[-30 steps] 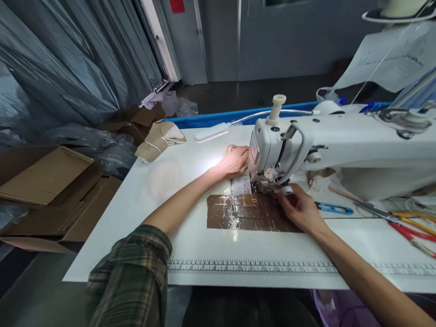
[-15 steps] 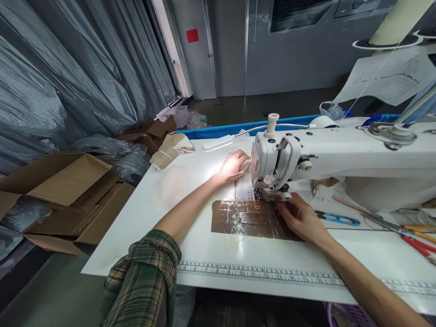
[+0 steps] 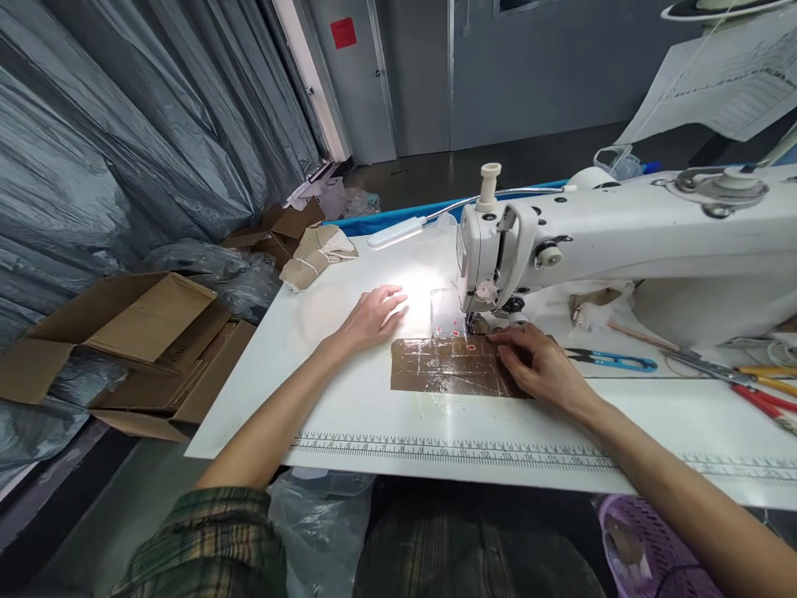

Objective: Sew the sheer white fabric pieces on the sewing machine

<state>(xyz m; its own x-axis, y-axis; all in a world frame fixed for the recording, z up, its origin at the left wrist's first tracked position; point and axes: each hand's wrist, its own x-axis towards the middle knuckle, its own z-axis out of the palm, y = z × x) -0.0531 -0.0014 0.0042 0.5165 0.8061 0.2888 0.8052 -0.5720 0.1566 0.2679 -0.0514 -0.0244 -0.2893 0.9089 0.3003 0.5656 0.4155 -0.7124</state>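
Observation:
A white sewing machine [image 3: 560, 241] stands on the table, its needle and presser foot [image 3: 478, 322] lowered close to the bed. My left hand [image 3: 374, 317] rests to the left of the machine head, fingers stretched out, holding nothing. Beside the presser foot, my right hand [image 3: 541, 365] has its fingers curled and thumb near the index fingertip; anything pinched there is too small or hidden to make out. It lies over the right end of a shiny brown taped patch [image 3: 448, 370]. Behind the patch is a clear plate [image 3: 445, 309] with small red marks.
Blue thread snips [image 3: 613, 360], a screwdriver-like rod and red-handled tool [image 3: 763, 397] lie to the right. A rolled beige cloth [image 3: 317, 256] and white lamp [image 3: 395, 233] sit at the back. A ruler strip [image 3: 436, 450] runs along the front edge. Cardboard boxes [image 3: 149, 320] stand left, a purple basket [image 3: 647, 540] below.
My left hand has moved left and away from the machine head, its fingers now spread. My right hand stays by the presser foot, slightly lower on it. The camera view has tilted down.

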